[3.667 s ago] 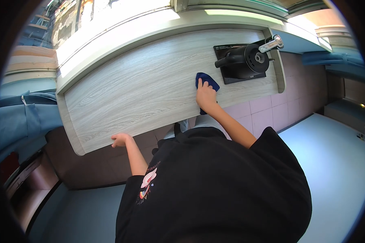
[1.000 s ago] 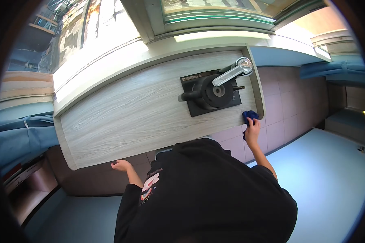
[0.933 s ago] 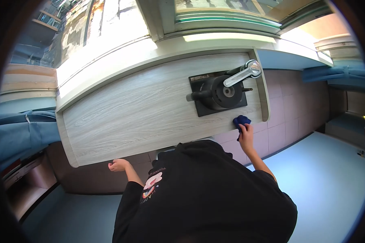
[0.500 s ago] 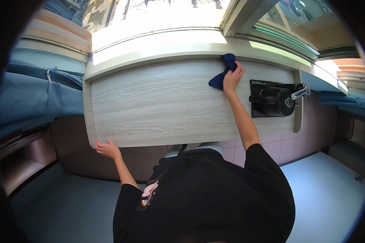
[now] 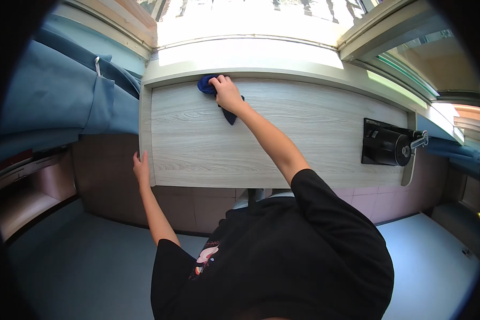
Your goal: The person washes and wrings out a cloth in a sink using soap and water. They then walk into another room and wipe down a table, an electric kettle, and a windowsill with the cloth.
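Note:
A dark blue cloth (image 5: 207,85) lies bunched on the small wood-grain table (image 5: 298,122), close to its raised back edge. My right hand (image 5: 228,95) is closed on the cloth and presses it to the tabletop; one loose corner sticks out below the wrist. At the table's left side panel, my left hand (image 5: 141,169) is open, its fingers extended along the outside of the edge. How firmly it touches the panel I cannot tell.
On the table's right end a black kettle (image 5: 385,145) sits on a dark base. Blue curtain fabric (image 5: 90,90) hangs at left, and a bright window sill (image 5: 250,56) runs behind the table. An open shelf (image 5: 34,192) stands lower left.
My right hand has carried the cloth leftward along the table's back edge. My left hand has shifted from the front left corner up the left side. The view has turned slightly.

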The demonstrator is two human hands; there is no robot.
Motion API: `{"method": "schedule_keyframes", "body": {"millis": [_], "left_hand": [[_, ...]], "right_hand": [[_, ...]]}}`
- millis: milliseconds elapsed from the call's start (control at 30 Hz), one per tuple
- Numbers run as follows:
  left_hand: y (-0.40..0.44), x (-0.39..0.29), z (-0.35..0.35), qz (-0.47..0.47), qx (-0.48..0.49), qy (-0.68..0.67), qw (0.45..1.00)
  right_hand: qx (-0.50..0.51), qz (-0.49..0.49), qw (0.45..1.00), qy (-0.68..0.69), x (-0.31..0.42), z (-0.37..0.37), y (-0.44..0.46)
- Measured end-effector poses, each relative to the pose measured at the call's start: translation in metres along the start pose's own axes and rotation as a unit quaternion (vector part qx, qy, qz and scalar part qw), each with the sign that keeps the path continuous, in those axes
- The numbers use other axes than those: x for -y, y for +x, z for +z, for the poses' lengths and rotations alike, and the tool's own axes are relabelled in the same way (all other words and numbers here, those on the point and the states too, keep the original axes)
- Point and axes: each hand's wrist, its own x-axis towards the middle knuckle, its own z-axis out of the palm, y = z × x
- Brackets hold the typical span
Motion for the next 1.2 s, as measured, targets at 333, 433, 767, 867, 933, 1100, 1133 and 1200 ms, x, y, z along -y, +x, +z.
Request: {"method": "schedule_keyframes", "body": {"millis": [333,433,767,867,933,1100,1133,1200], "left_hand": [[0.016,0.002,0.006,0.090,0.002,0.174,0.981],[0.018,0.010,0.012,0.111,-0.019,0.185,0.976],[0.011,-0.005,0.008,0.081,-0.005,0.200,0.976],[0.012,-0.002,0.005,0.078,-0.014,0.201,0.976],[0.012,-0.002,0.006,0.077,-0.015,0.201,0.976],[0.013,0.006,0.007,0.075,-0.005,0.176,0.981],[0.015,0.005,0.006,0.079,-0.001,0.171,0.982],[0.017,0.002,0.008,0.086,-0.016,0.173,0.981]], "right_hand": [[-0.369,0.229,0.882,-0.181,-0.150,-0.241,-0.062],[-0.111,0.366,0.860,-0.339,-0.194,-0.227,-0.038],[0.038,0.138,0.981,-0.129,-0.059,0.020,0.156],[0.116,0.030,0.991,-0.065,0.014,0.100,0.199],[0.111,0.017,0.993,0.039,0.054,0.146,0.217],[0.151,-0.127,0.976,-0.097,0.063,0.146,0.208],[0.166,-0.098,0.977,-0.086,0.057,0.126,0.203],[0.197,-0.069,0.974,-0.083,0.030,0.074,0.196]]}}
